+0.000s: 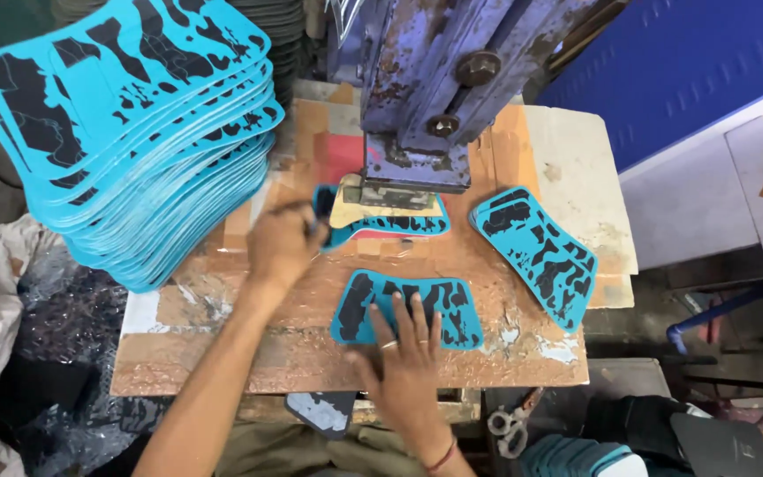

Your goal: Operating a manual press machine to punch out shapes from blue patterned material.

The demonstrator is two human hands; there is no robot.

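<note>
Turquoise foam cut piece w/ black camo-like print (406, 311) lies flat near the front centre of the worn brown cutting board (222, 344). Right hand (408, 371) rests palm-down on its near edge, fingers (418, 320) spread apart and pressed flat on the sheet, ring on one finger, red thread at the wrist.

Left hand (283, 243) is further back-left, fingers curled together on the left end of a second turquoise-and-black sheet (381, 224) that sits under the blue-purple metal press head (417, 97) — motion blur there, so probably a pinch grip but exact hold can't be told. A pale cream cutting die (386, 208) lies on top of that sheet, directly below the press.

Small stack of same printed cut pieces (536, 254) sits to the right on the board, apart from both hands. Tall leaning stack of large turquoise printed sheets (134, 124) fills the upper left, beside the left hand. Metal scissors (510, 422) hang off the front edge, below-right of the board.
</note>
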